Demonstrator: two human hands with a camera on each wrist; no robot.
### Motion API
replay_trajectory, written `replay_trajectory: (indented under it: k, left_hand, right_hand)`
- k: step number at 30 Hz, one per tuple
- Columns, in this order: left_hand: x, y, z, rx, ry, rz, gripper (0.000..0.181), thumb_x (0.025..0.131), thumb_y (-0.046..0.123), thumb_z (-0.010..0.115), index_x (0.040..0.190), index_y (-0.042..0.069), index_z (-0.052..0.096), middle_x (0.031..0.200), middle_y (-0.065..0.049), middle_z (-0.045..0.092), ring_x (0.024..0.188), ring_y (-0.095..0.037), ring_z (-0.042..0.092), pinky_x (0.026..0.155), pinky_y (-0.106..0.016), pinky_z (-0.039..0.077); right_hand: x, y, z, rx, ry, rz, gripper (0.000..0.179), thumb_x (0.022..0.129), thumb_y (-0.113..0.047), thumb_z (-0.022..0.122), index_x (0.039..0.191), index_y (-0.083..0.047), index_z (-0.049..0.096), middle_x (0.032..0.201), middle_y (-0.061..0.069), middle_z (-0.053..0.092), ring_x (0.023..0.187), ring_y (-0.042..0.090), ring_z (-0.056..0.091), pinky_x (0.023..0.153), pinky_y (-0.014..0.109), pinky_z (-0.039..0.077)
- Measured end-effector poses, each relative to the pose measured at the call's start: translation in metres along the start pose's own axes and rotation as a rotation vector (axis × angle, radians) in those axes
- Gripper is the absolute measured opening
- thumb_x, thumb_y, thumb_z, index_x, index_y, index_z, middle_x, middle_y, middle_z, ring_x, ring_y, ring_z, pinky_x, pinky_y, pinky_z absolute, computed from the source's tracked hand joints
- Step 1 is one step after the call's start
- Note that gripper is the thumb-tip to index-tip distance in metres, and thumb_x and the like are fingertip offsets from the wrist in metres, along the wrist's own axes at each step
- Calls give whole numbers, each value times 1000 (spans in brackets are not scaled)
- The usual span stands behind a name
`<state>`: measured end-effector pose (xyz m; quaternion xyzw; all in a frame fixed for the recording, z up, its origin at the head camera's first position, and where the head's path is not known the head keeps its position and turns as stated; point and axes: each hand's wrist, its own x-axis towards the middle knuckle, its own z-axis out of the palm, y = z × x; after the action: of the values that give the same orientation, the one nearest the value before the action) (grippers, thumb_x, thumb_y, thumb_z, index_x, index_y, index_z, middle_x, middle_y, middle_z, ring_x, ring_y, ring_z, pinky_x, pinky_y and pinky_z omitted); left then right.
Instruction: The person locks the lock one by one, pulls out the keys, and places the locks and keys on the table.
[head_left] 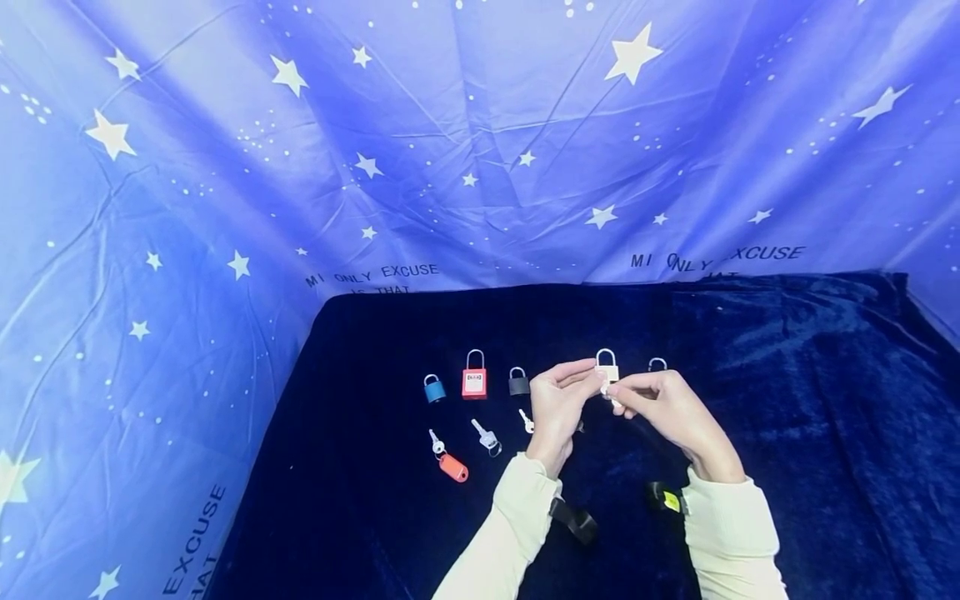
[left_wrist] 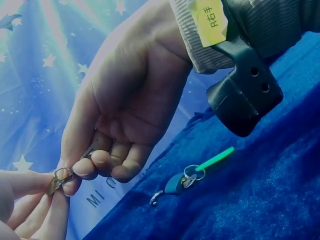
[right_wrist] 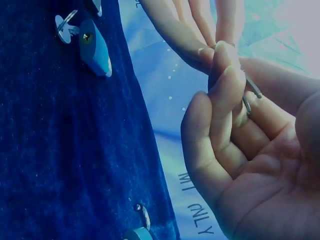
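Upright above the dark cloth, a small padlock (head_left: 608, 372) with a silver shackle is pinched between the thumb and fingers of my left hand (head_left: 557, 404). My right hand (head_left: 667, 406) pinches shiny keys (head_left: 617, 404) at the padlock's lower end. In the left wrist view a key ring (left_wrist: 64, 174) shows between the fingertips of both hands. Fingers hide the keyhole, so I cannot tell whether a key is in it. The right wrist view shows metal shackle ends (right_wrist: 252, 87) poking out between fingers.
Left of the hands stand a blue padlock (head_left: 434, 388), a red padlock (head_left: 474, 383) and a dark padlock (head_left: 518, 382). Before them lie keys (head_left: 486, 437) and an orange key tag (head_left: 453, 467). Another shackle (head_left: 657, 364) shows behind my right hand. A green tag (left_wrist: 215, 159) lies by a padlock.
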<state>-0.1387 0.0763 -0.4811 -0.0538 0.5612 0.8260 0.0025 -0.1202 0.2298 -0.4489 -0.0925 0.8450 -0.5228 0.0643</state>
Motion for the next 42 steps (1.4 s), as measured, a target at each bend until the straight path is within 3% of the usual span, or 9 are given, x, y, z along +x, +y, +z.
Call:
replay_trajectory:
  k: [4,8,10,18,29,42]
  left_hand:
    - [2,3,-4,-20,24,-6,26,79,-1,78,103,-9,73,89,-20,75,74,-12,72,75,-31,62]
    - [9,12,-10,-86,106,13,28,79,-2,77,105,-10,71,90,-21,75,70,-12,72,76,-32,62]
    - [11,16,-12,-113,118,13,30,80,-4,76,108,-13,69,91,-22,75,70,-12,73,78,-35,61]
    - [11,19,-11,-131,92,20,29,79,-8,75,107,-15,69,91,-23,74,72,-14,73,84,-48,58]
    - [12,16,-13,-121,57,22,25,80,-10,73,104,-12,69,91,-19,75,72,-11,72,78,-32,61]
    - [14,14,-9,-87,2,9,29,81,-9,73,107,-16,66,92,-22,74,73,-13,72,79,-34,61]
  right_hand:
    - [1,-2,4,7,-26,-8,20,95,-14,67,96,4,74,72,5,70,66,13,65,66,29,57]
    - [3,-6,8,19,-71,-38,20,94,-15,68,95,4,74,71,5,70,67,14,65,66,30,57]
    - [3,-8,10,30,-74,-45,21,94,-16,69,96,4,74,72,6,70,67,16,66,66,29,57]
    - [-2,-12,5,-17,-72,-12,21,95,-19,67,100,0,76,75,3,70,71,15,65,71,28,56]
    - [-3,-9,-2,-16,-49,19,23,95,-19,68,101,2,75,76,6,72,71,14,67,71,24,56]
    - [-1,3,-9,-29,-2,64,25,93,-21,71,98,3,76,75,6,72,70,19,69,68,26,57]
